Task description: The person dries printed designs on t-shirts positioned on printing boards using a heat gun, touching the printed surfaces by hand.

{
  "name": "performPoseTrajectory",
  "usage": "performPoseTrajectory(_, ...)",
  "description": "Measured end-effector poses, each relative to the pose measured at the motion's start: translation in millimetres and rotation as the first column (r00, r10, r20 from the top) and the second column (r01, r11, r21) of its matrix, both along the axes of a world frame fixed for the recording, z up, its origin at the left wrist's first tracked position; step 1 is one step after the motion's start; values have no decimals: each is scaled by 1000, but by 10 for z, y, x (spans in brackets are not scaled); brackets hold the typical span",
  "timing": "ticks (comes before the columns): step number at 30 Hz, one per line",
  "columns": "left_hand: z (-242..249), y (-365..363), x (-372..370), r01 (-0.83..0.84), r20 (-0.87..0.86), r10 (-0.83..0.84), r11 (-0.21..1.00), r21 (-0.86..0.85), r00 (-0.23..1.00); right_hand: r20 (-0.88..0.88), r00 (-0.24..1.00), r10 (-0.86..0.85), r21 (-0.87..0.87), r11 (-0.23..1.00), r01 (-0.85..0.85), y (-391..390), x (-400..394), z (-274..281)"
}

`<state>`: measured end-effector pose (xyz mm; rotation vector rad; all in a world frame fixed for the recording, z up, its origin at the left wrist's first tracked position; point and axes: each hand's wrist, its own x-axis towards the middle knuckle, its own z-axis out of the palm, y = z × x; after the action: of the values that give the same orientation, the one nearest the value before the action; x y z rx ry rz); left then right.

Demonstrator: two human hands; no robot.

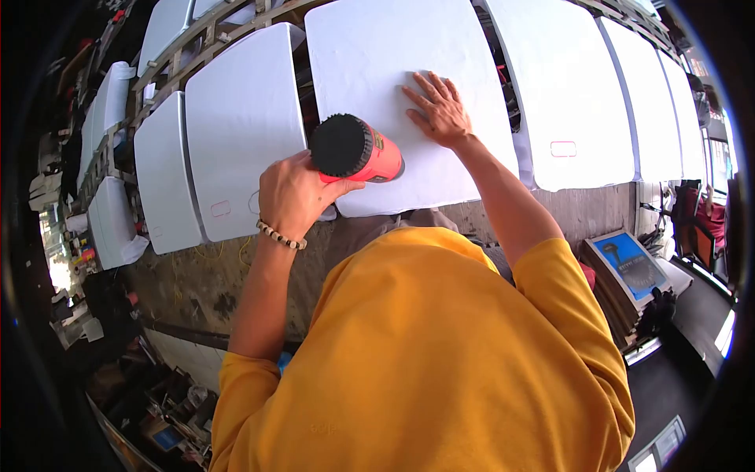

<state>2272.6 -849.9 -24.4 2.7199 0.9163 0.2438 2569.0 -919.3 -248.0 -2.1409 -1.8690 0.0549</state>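
Note:
My left hand (295, 193), with a beaded bracelet at the wrist, is closed around a red heat gun (379, 157). The round black ribbed end of the heat gun faces up toward me, and its dark far end points down at the middle white cloth-covered board (354, 59). The grip is hidden behind my hand and the body of the heat gun. On the same board, to the right and farther off, my right hand (440, 112) lies flat with its fingers spread. The cloth looks mostly smooth, with faint creases.
More white boards stand in a row on both sides, one at the right (566, 86) and one at the left (244, 126), each with a small red outlined mark. A wooden rail (208, 47) runs behind. Framed screens (629, 263) are stacked at the right.

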Motion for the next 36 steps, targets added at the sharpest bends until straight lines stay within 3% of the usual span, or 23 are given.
performPoseTrajectory(21, 138, 179, -282, -106, -94, 119, 986, 130, 988, 16, 1000, -5, 27, 1000, 4, 22, 15, -87)
performPoseTrajectory(24, 170, 187, -371, -147, -126, 165, 979, 141, 978, 50, 999, -19, -58, 998, 22, 27, 15, -39)
performPoseTrajectory(32, 216, 156, -529, -178, -116, 194, 975, 135, 974, 62, 998, -18, -66, 998, 22, 33, -11, -63)
performPoseTrajectory(35, 317, 129, -540, -128, -209, 144, 988, 86, 967, 64, 998, -19, -90, 996, 25, 35, 4, -22)
performPoseTrajectory(36, 319, 106, -546, -131, -169, 146, 987, 95, 975, 66, 998, -17, -103, 994, 24, 38, -2, -16)
